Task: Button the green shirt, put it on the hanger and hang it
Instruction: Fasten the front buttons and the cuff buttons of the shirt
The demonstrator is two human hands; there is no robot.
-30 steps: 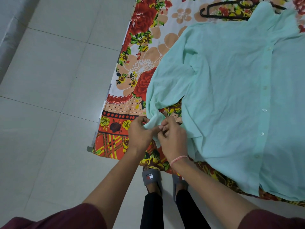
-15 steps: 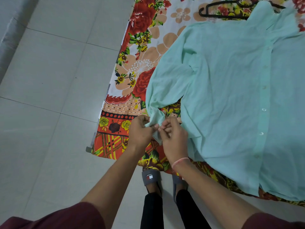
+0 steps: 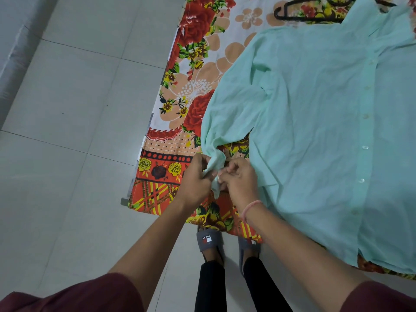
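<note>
The pale green shirt (image 3: 315,131) lies flat on a flowered bedsheet, collar at the far right, its front placket with small white buttons running down the right side. Its left sleeve hangs toward the near edge of the bed. My left hand (image 3: 195,179) and my right hand (image 3: 240,181) meet at the sleeve cuff (image 3: 216,167), both pinching the cuff fabric between fingers and thumbs. A black hanger (image 3: 299,12) lies on the sheet beyond the shirt's shoulder, partly tucked under the collar.
The flowered bedsheet (image 3: 193,91) covers a bed whose left edge and near corner meet a grey tiled floor (image 3: 78,131). My feet in grey slippers (image 3: 209,239) stand at the bed's near edge. A grey wall base runs along the far left.
The cuff has been turned and drawn down a little between my hands, so a strip of it now hangs below my fingers. The shirt body has not moved.
</note>
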